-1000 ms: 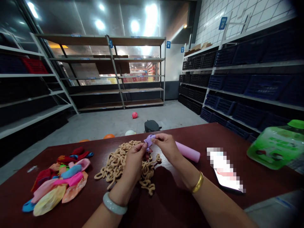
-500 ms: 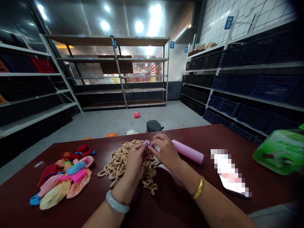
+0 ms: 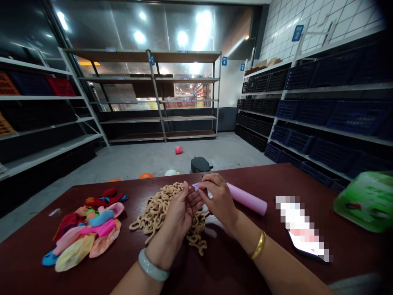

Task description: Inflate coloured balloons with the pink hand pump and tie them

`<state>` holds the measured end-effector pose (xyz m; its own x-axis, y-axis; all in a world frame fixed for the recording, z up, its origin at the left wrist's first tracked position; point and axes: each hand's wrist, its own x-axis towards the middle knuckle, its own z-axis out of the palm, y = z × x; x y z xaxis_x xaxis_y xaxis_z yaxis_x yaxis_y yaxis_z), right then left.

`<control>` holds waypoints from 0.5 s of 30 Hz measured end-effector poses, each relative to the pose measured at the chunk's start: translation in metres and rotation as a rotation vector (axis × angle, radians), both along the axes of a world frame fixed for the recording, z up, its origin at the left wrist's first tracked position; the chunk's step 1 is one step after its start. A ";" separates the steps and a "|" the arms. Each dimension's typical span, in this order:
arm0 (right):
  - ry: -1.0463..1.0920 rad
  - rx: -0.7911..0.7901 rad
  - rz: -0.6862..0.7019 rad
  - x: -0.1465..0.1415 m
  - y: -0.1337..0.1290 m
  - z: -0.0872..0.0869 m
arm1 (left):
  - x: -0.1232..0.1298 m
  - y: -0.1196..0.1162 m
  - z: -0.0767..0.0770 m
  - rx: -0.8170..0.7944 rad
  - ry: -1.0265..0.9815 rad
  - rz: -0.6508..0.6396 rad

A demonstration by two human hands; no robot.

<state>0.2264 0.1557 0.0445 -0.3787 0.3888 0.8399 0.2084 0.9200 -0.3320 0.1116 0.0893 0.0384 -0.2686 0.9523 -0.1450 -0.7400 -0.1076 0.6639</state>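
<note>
My right hand (image 3: 219, 200) pinches a small purple, rubbery-looking piece (image 3: 195, 187) between thumb and fingertips. Beside it my left hand (image 3: 184, 205) is open, palm turned up, with the thumb raised and the fingers stretched out under the right fingertips. Behind and below both hands lies a heap of tan, looped fuzzy cord (image 3: 156, 209) on the table. A pink cylinder (image 3: 248, 198) rests just right of my right hand, its near end hidden by that hand. Something pale shows under my right wrist; I cannot make out what it is.
A pile of colourful limp balloons (image 3: 89, 233) lies on the left of the dark red table (image 3: 129, 266). To the right are a phone (image 3: 303, 229) and a green package (image 3: 365, 200). Beyond the table stand shelves (image 3: 190, 135), a dark bag (image 3: 200, 164) and a pink ball (image 3: 178, 150).
My left thumb and fingers have come away from the purple piece and opened. The right hand keeps its pinch. The whole view has shifted slightly.
</note>
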 end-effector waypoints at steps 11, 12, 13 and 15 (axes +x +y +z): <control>-0.159 0.012 0.004 -0.001 0.003 0.002 | -0.005 0.000 0.002 0.018 0.137 0.118; -0.191 0.003 -0.011 0.001 0.007 0.003 | -0.008 0.000 0.004 0.022 0.112 0.143; -0.232 -0.016 -0.053 0.005 0.013 0.003 | -0.012 0.001 0.007 0.022 0.075 0.164; -0.338 -0.100 -0.243 0.018 0.028 0.002 | -0.022 0.002 0.013 -0.004 -0.029 0.196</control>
